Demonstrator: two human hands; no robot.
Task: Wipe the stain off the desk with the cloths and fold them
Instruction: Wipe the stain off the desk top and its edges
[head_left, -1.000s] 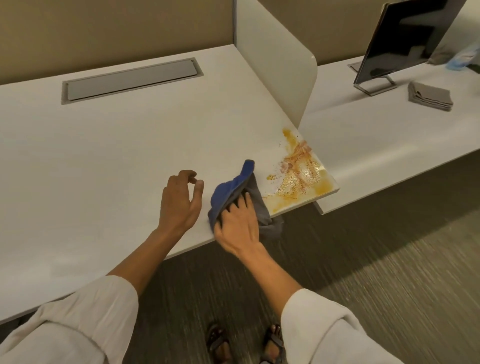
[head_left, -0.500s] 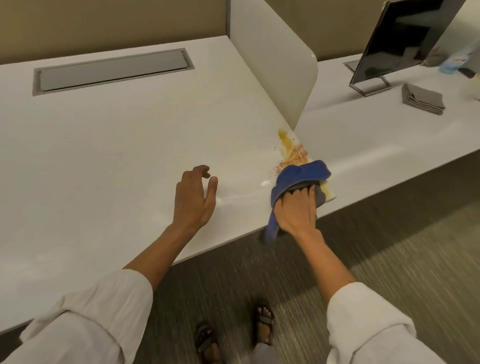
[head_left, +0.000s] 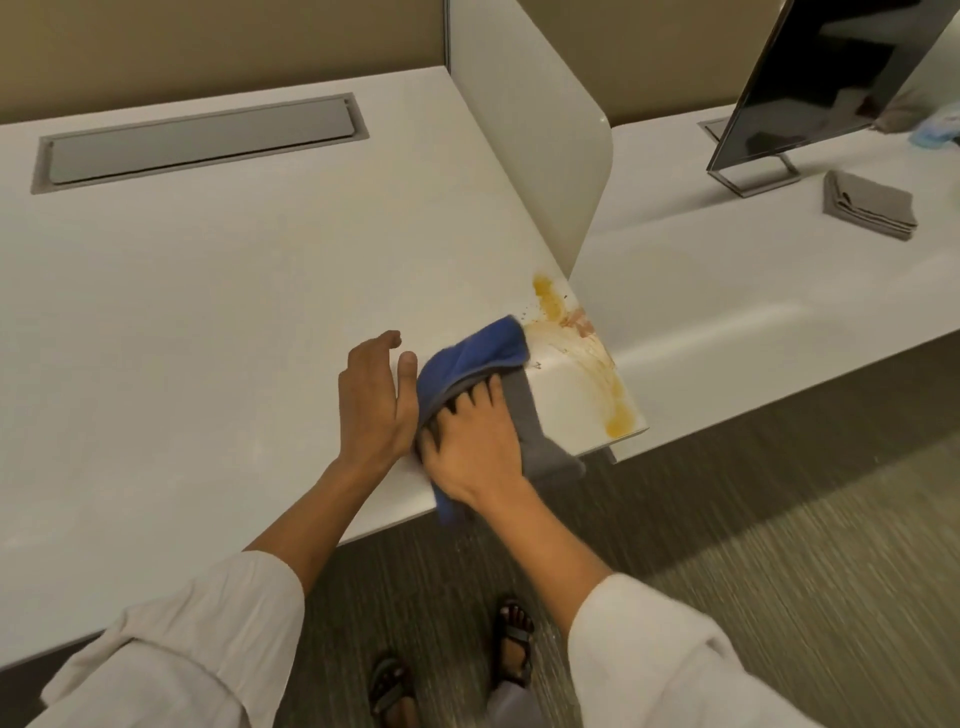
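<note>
My right hand (head_left: 475, 449) presses a bunched blue cloth (head_left: 472, 356) with a grey cloth (head_left: 535, 431) under it onto the white desk (head_left: 208, 291) near its front edge. Part of the cloths hangs over the edge. An orange-yellow stain (head_left: 587, 353) streaks the desk's front right corner, just right of the cloths, thinner in the middle and thicker at the edge. My left hand (head_left: 371, 400) rests open on the desk right beside the cloths, its thumb against the blue fabric.
A white divider panel (head_left: 524, 124) stands along the desk's right side. On the neighbouring desk are a monitor (head_left: 831, 73) on a metal stand and a stack of folded grey cloths (head_left: 870, 205). A grey cable hatch (head_left: 202, 137) lies at the back. Carpet floor below.
My right hand swept the cloths right over the stain, then back left toward my left hand. The stain is thinner than a second ago, with a wiped patch in its middle.
</note>
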